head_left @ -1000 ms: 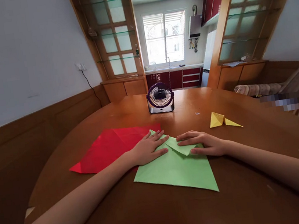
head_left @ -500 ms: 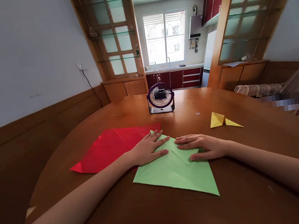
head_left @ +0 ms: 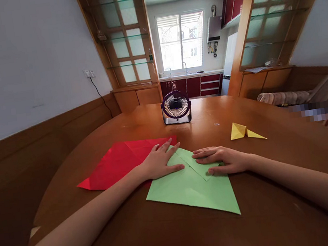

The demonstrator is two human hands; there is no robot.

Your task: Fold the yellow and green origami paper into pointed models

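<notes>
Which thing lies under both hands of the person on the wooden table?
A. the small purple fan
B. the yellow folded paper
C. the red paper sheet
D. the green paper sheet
D: the left hand and the right hand both press flat on the green paper sheet, on either side of its folded-down flap, while the red paper sheet lies beside it to the left.
</notes>
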